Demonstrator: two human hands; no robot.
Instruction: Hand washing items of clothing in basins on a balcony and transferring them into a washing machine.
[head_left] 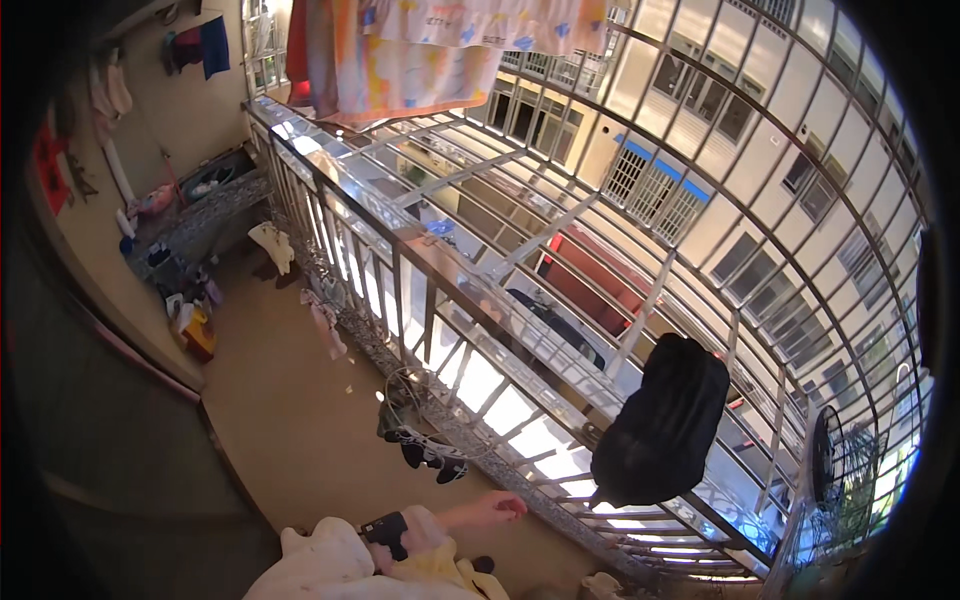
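The left hand [497, 507] reaches out over the floor at the lower middle of the view, its forearm [462, 516] running rightward and slightly upward from a pale sleeve [325, 555]. A black band-like patch [385, 533] sits farther back along the arm. The grip is partly open, with the fingers loosely bent and nothing visible in them; finer finger detail is too small to tell. The right hand is out of view, so its grip cannot be told. A yellow cloth [435, 568] lies just below the forearm; whether it touches the arm is unclear. Near the hand, beside the foot of the railing [430, 315], is a wire ring [405, 385] with black-and-white items [433, 455] by it. A bulky black cloth item [662, 425] hangs at the railing's right part, apart from the hand.

Among the containers, a dark basin [212, 180] is set in the stone desk [205, 212] at the far left, its contents too small to make out. Below the desk, a yellow-and-red container [198, 333] stands on the floor [265, 400] by the wall, a pale item [183, 315] at its top.
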